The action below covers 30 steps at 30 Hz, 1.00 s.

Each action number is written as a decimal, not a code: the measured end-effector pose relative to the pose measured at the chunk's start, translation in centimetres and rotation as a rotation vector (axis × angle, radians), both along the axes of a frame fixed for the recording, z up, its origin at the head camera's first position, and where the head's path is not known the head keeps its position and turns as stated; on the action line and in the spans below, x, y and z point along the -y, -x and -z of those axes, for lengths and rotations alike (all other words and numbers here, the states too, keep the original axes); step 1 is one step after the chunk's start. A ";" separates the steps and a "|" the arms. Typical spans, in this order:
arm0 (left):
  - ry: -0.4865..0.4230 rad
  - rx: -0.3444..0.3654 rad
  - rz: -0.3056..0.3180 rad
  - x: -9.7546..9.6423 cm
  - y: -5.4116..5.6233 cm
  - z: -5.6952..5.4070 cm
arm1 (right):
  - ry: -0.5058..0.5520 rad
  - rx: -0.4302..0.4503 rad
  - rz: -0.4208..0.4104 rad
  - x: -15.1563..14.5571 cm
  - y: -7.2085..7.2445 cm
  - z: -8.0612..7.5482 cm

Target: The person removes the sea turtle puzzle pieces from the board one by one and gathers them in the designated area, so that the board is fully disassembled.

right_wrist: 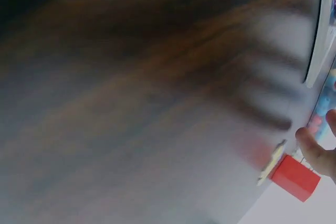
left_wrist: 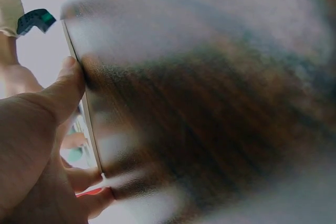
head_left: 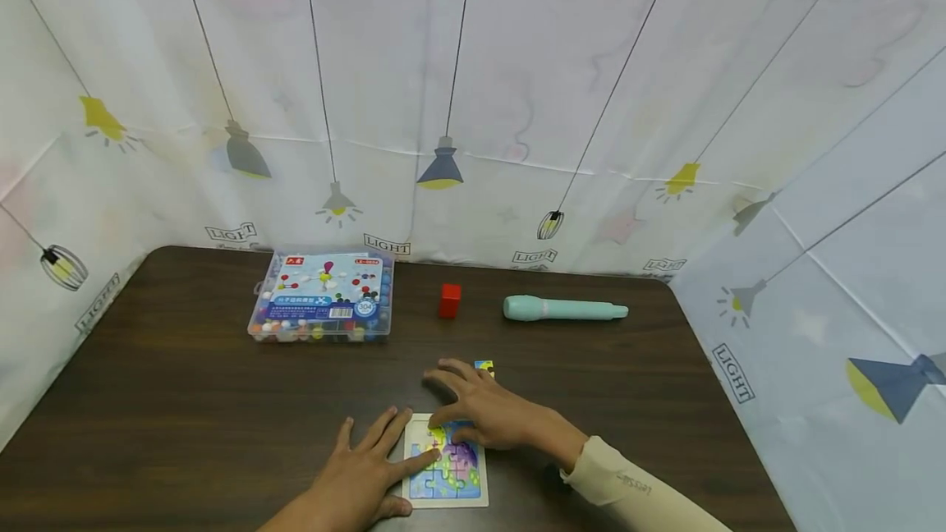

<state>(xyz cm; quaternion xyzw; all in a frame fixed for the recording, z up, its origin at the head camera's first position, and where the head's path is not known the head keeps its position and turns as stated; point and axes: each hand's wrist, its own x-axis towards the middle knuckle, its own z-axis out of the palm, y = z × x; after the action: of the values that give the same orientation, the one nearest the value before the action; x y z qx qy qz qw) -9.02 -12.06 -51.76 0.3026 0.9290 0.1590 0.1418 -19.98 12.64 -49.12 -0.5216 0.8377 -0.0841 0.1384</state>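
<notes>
A small jigsaw puzzle [head_left: 443, 486] lies in a pale tray frame [head_left: 447, 504] near the table's front edge. My left hand [head_left: 362, 466] spreads beside it, the index fingertip resting on the pieces and the thumb by the lower left corner. In the left wrist view, the thumb [left_wrist: 68, 87] lies along the tray's edge [left_wrist: 90, 121]. My right hand [head_left: 491, 413] reaches over the top of the puzzle, its thumb and index finger bent around a piece there; the hand partly hides that piece. A loose puzzle piece [head_left: 484, 365] lies just beyond the right hand.
Toward the back stand a clear plastic box of coloured beads [head_left: 325, 298] with a printed label and a red block [head_left: 449, 300]. A mint-green stick-shaped object [head_left: 565, 309] lies to their right. A lamp-patterned curtain [head_left: 502, 64] borders the dark wooden table [head_left: 185, 417].
</notes>
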 end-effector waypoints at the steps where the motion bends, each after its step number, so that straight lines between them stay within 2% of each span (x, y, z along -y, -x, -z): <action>1: 0.001 -0.002 0.001 0.0 0.0 0.0 | -0.002 -0.003 -0.003 0.1 0.0 -0.1; 9: -0.004 -0.004 0.005 0.1 0.0 0.0 | 0.013 -0.032 -0.021 0.8 -0.5 -0.5; 14: -0.012 0.013 -0.001 0.0 0.0 0.0 | 0.117 -0.090 -0.073 0.5 -1.1 -0.2; 17: -0.014 0.020 -0.009 0.0 0.0 0.0 | 0.209 -0.031 -0.064 0.1 -0.8 -0.7; 19: -0.014 0.022 -0.014 0.0 0.0 0.0 | 0.258 0.053 0.003 -0.7 0.0 -1.2; 21: -0.014 0.020 -0.017 0.0 0.0 0.0 | 0.297 0.130 0.116 -1.9 1.3 -1.8; 25: -0.019 0.015 -0.020 0.0 0.0 -0.1 | 0.313 0.170 0.308 -4.8 4.3 -2.0; 27: -0.021 0.012 -0.019 0.0 0.0 0.0 | 0.292 0.178 0.352 -6.0 5.4 -1.8; 30: -0.032 0.005 -0.016 -0.1 -0.1 0.1 | 0.259 0.195 0.374 -7.0 6.5 -1.3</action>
<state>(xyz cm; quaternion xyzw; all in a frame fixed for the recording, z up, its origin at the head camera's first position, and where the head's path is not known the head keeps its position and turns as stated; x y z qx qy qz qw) -8.97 -11.99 -51.82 0.2968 0.9285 0.1757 0.1377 -26.52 19.68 -47.78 -0.3604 0.8845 -0.2647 0.1327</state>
